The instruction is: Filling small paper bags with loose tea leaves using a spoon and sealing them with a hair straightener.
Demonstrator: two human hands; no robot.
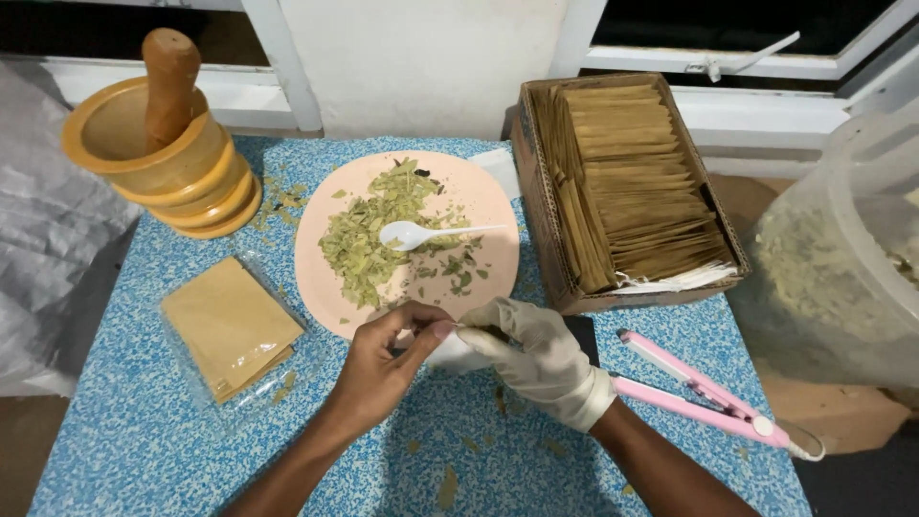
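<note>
**Both hands on one small sachet, leaf waiting on the plate**

Forearms come in from the bottom edge and meet over the blue speckled table [144, 440]. Left hand [383, 359], bare, has thumb and forefinger pinched together on the top edge of a small white sachet [450, 352]; right hand [536, 359], in a pale glove, is clamped on the same edge from the other side. The sachet sits just at the near rim of the pink plate [498, 206], mostly hidden beneath the fingers, so I can't tell whether its mouth is parted.

My read: this is fiddly, thin material, so the pinch wants to be light and right at the lip, pulling evenly both ways to avoid a tear. Keeping it close to the plate makes sense, because the dried green leaves [369, 239] and white plastic spoon [421, 233] lie just beyond. Crumbs already dot the table.

Nearby: pink heat sealer [699, 397] at right, cardboard box of brown packets [622, 182], wooden mortar and pestle [163, 134], flat brown packets [230, 325] at left.
</note>
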